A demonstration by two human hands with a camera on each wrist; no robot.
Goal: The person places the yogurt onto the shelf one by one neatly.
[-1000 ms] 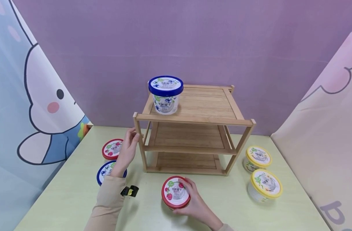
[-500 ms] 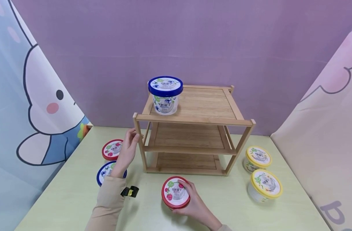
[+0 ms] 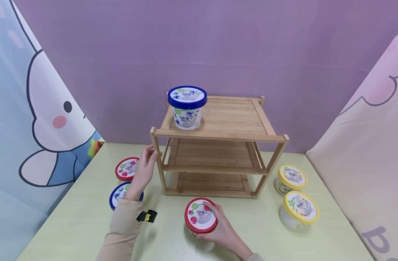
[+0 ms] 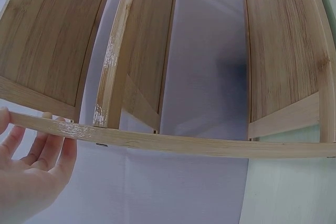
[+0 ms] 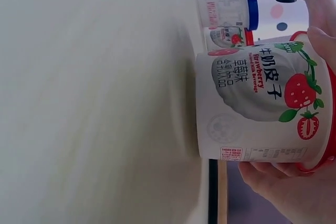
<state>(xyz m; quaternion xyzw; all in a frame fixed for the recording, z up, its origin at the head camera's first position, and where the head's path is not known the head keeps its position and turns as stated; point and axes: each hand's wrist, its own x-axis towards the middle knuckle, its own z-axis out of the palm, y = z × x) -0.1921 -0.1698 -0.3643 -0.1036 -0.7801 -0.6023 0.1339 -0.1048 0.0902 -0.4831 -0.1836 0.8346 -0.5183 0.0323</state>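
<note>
My right hand (image 3: 222, 232) grips a strawberry tub (image 3: 201, 215) with a red lid, in front of the shelf rack. In the right wrist view the tub (image 5: 257, 103) shows its printed side, its base close to the tabletop; I cannot tell whether they touch. My left hand (image 3: 146, 168) holds the left front post of the three-tier wooden shelf rack (image 3: 218, 135), thumb on one side and fingers on the other in the left wrist view. A blueberry tub (image 3: 187, 108) with a blue lid stands upright on the top shelf, at the left.
Left of the rack stand another red-lidded tub (image 3: 126, 169) and a blue-lidded tub (image 3: 120, 194), partly hidden by my left arm. Two yellow-lidded tubs (image 3: 292, 177) (image 3: 301, 208) stand at the right. A purple curtain (image 3: 218, 47) hangs behind the table (image 3: 173, 235).
The red-lidded tub has shifted slightly right and away from me in my right hand, and a bit more of its side shows. My left hand stays on the post.
</note>
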